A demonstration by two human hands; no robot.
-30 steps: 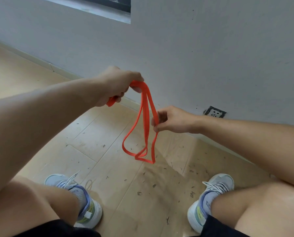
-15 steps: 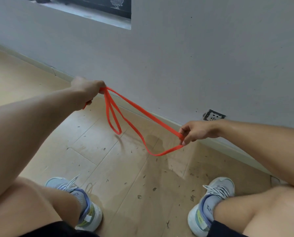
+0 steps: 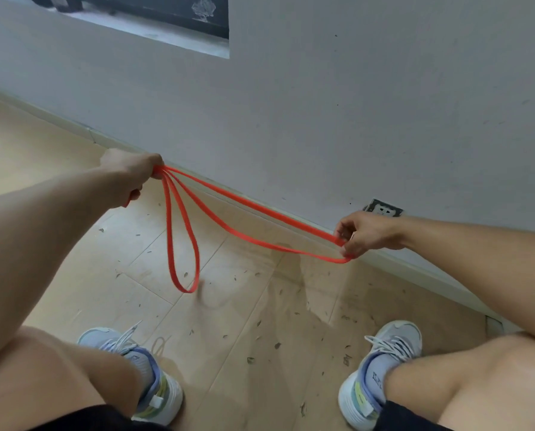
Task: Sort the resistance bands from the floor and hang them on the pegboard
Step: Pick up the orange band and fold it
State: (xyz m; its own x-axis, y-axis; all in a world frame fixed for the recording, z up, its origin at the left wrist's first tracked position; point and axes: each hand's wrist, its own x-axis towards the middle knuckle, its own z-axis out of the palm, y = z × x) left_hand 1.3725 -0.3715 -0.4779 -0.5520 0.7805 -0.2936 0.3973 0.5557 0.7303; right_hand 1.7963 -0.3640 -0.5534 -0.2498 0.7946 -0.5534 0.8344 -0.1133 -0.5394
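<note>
An orange resistance band [image 3: 247, 234] stretches between my two hands above the wooden floor. My left hand [image 3: 129, 172] grips one bunched end in a fist at the left. From that fist a short loop of the band hangs down towards the floor. My right hand [image 3: 365, 233] pinches the far end of the long loop at the right, near the skirting board. No pegboard is in view.
A grey wall [image 3: 353, 104] runs close ahead with a wall socket [image 3: 382, 208] low down near my right hand. A dark recess [image 3: 166, 14] sits at the top left. The wooden floor [image 3: 244, 321] carries small bits of debris. My knees and two trainers fill the bottom.
My hands have moved apart, the right one pulling its end of the band out to the right. The band went from hanging in folds to spanning between both hands.
</note>
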